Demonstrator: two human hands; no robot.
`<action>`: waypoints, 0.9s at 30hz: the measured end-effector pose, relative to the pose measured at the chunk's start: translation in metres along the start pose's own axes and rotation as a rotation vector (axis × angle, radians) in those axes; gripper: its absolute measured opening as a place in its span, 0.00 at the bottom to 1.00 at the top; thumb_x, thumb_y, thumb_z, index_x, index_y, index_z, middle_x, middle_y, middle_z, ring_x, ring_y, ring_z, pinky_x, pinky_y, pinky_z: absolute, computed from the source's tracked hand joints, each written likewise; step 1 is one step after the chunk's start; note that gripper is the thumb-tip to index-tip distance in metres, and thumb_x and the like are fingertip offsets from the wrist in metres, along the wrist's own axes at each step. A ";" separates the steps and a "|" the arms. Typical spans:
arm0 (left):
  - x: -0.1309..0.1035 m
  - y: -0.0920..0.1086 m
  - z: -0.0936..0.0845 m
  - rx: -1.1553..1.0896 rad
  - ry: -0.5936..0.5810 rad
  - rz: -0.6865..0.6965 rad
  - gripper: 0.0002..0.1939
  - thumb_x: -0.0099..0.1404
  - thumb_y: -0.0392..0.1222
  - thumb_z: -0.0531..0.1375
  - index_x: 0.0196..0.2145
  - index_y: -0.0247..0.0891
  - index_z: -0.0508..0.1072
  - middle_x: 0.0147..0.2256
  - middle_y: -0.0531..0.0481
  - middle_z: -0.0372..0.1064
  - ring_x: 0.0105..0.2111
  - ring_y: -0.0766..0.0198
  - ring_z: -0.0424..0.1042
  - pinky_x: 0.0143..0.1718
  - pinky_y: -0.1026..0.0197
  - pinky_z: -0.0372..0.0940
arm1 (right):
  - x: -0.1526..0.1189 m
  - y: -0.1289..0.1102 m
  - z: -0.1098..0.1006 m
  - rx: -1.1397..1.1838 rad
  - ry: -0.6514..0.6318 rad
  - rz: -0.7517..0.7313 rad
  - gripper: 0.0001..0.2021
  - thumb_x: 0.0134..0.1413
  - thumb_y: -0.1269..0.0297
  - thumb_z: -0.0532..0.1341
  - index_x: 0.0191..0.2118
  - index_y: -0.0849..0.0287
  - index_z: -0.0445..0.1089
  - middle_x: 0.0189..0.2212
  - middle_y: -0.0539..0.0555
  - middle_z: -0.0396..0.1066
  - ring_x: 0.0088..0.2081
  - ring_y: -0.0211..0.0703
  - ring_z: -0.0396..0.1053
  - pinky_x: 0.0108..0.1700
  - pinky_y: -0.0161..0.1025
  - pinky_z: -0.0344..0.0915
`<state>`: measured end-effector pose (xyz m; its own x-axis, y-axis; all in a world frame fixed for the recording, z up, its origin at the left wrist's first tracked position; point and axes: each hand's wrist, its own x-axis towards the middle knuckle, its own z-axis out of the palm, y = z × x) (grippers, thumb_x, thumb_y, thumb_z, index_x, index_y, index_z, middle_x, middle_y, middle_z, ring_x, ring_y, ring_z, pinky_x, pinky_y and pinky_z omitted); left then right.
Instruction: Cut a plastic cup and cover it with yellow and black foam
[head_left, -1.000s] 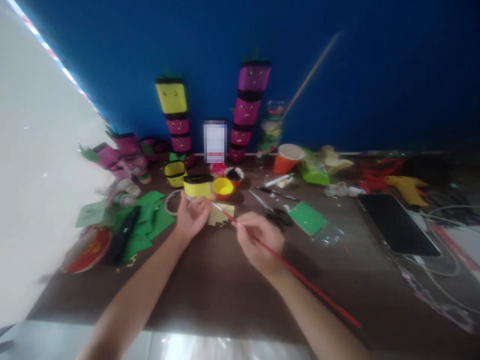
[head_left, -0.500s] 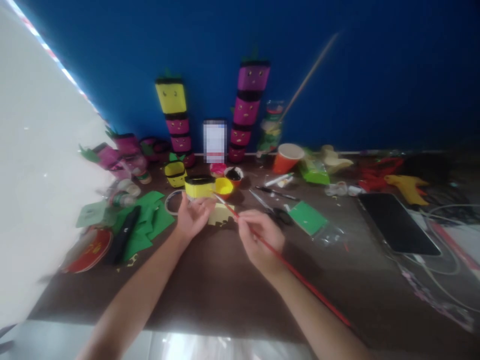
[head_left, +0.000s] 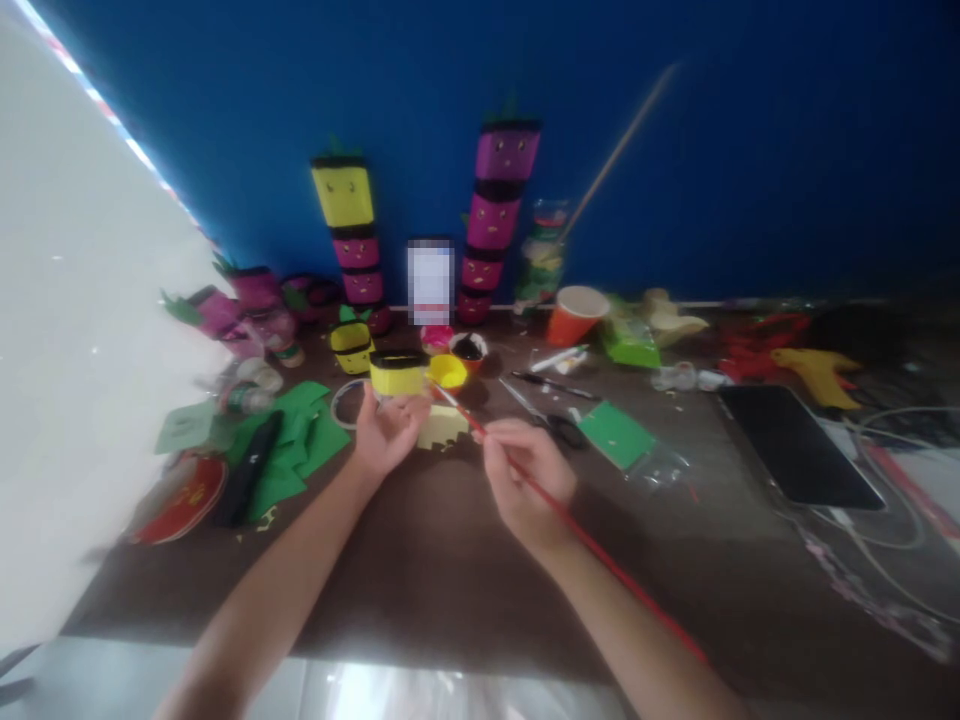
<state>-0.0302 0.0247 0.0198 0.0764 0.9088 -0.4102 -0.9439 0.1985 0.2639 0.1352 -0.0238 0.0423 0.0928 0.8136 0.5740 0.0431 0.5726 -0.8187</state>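
My left hand [head_left: 386, 435] is palm up, its thumb and fingertips at the lower edge of a yellow container with a black rim [head_left: 397, 377], which it grips from the near side. Pinched in my right hand [head_left: 529, 475] is a long red-handled paintbrush [head_left: 581, 535]. The brush's tip points at the container's right side, close to a small cup of yellow paint [head_left: 448, 372]; whether it touches is too blurred to tell. Behind that stand cups of black paint [head_left: 469, 348] and pink paint [head_left: 437, 338]. A pale yellow paper scrap [head_left: 444, 427] lies between my hands.
Stacked purple containers with faces [head_left: 493, 220] and a yellow-topped stack [head_left: 343, 195] stand by the blue wall. Green sheets [head_left: 300, 440] and a tape roll [head_left: 349, 405] lie left. Scissors [head_left: 562, 430], an orange cup [head_left: 576, 315], a phone [head_left: 799, 447] and a yellow glue gun [head_left: 817, 375] are right.
My right hand has shifted slightly to the right with the paintbrush, and its tip has drawn back a little. My left hand and the yellow container have stayed nearly still.
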 end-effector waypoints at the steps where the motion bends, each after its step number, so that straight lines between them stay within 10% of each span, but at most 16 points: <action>1: 0.000 0.000 0.000 -0.002 0.004 -0.007 0.32 0.64 0.60 0.45 0.46 0.25 0.67 0.30 0.41 0.69 0.31 0.61 0.73 0.30 0.65 0.70 | 0.000 0.000 0.000 -0.003 0.009 0.005 0.03 0.54 0.72 0.58 0.33 0.57 0.66 0.31 0.53 0.71 0.33 0.38 0.72 0.36 0.36 0.70; 27: 0.002 -0.001 -0.003 0.048 -0.010 0.048 0.33 0.64 0.62 0.45 0.45 0.27 0.70 0.30 0.41 0.70 0.31 0.62 0.74 0.31 0.65 0.70 | 0.001 0.005 0.001 -0.048 -0.081 -0.015 0.05 0.51 0.74 0.59 0.30 0.57 0.66 0.28 0.51 0.71 0.31 0.38 0.71 0.33 0.36 0.69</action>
<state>-0.0304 0.0256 0.0160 0.0344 0.9213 -0.3874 -0.9301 0.1714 0.3249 0.1345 -0.0196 0.0389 0.0113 0.8118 0.5838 0.0914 0.5806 -0.8091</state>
